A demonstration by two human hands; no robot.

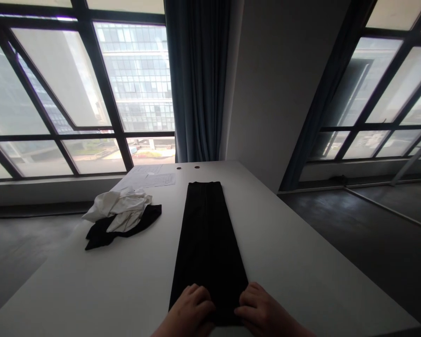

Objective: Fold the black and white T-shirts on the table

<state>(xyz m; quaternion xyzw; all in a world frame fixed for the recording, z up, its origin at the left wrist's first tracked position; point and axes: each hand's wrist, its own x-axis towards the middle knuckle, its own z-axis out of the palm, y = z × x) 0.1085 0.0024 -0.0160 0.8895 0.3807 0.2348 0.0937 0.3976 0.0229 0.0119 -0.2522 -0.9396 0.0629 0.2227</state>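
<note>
Head view: a long black garment (207, 243), folded into a narrow strip, is lying flat down the middle of a white table (301, 262), running from the near edge toward the far end. Left hand (191, 311) is resting on the strip's near left corner, fingers curled and pressing down on the cloth. Right hand (261, 311) is sitting at the near right corner, fingers bent over the edge of the fabric; whether it is pinching the cloth cannot be told. The two hands are lying apart, the black strip showing between them. To the left, a crumpled white cloth (121, 208) is lying on top of another black cloth (101, 236). Papers (150, 178) are lying at the far end near the windows (73, 93).
</note>
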